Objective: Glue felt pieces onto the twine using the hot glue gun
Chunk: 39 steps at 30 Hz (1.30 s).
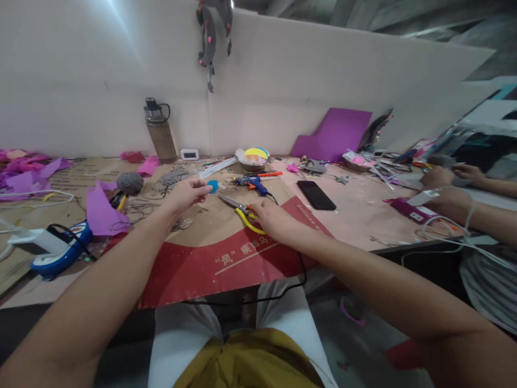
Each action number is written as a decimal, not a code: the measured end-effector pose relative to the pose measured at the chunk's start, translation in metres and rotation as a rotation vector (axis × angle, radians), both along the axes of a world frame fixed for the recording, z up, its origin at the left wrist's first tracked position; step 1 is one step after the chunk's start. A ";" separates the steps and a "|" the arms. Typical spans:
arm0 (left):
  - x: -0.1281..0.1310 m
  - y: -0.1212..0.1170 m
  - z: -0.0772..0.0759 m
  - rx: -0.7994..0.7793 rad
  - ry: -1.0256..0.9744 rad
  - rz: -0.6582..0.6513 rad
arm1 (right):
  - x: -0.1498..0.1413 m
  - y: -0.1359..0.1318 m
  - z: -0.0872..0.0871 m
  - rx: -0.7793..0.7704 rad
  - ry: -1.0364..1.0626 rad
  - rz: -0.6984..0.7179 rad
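Head view: table (pixel 355 223) seen from its near edge, a white partition (pixel 258 81) standing along the far edge.
Power strip: blue-and-white strip (pixel 60 256) near the table's near-left corner, a white adapter and a black plug on it; probably set there to keep the cords at the side.
Purple piece: limp sheet (pixel 103 210) just right of the strip, below a grey yarn ball (pixel 130 184).
Bottle: upright flask (pixel 160 137) at the far edge, presumably put back there to leave the near part free.
Left hand: left hand (pixel 186 195) above the middle of the table, fingers pinching a small blue piece (pixel 212 186) by its left side; that grip appears chosen to leave most of the piece exposed.
Scissors: blades (pixel 230 201) pointing left toward the blue piece; whether they are parted cannot be told.
Right hand: right hand (pixel 271 220) closed round the handle end of the scissors, apparently for control. A yellow handle (pixel 247 221) shows beneath; whether it is part of the same tool cannot be told.
Glue gun: blue gun (pixel 257 185) lying beyond the right hand, likely parked within reach.
Phone: black phone (pixel 316 195) flat, right of the gun.
Co-worker: another person's hand (pixel 438 178) toward the table's right end, fingers unclear.
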<state>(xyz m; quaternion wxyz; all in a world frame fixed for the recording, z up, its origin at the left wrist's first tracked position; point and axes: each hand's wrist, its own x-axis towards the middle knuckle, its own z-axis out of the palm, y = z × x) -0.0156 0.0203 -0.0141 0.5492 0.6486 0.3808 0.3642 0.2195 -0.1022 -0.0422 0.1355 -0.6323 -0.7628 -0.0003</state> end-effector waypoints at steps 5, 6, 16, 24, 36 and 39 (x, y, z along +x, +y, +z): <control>-0.005 0.007 -0.004 0.000 -0.072 0.040 | -0.010 0.000 0.003 0.033 0.014 0.013; -0.006 0.008 -0.004 -0.004 -0.093 0.048 | -0.010 -0.001 0.006 0.049 0.032 0.011; -0.008 0.012 -0.003 -0.085 -0.255 0.114 | 0.091 -0.003 0.006 0.081 0.022 -0.452; -0.010 0.012 0.009 -0.099 -0.286 0.231 | 0.080 -0.006 0.001 0.129 -0.022 -0.315; -0.017 0.018 0.008 -0.086 -0.316 0.300 | -0.040 -0.015 -0.001 -0.302 0.063 0.487; -0.016 0.019 0.008 -0.068 -0.331 0.276 | -0.048 -0.021 0.013 -0.327 0.208 0.689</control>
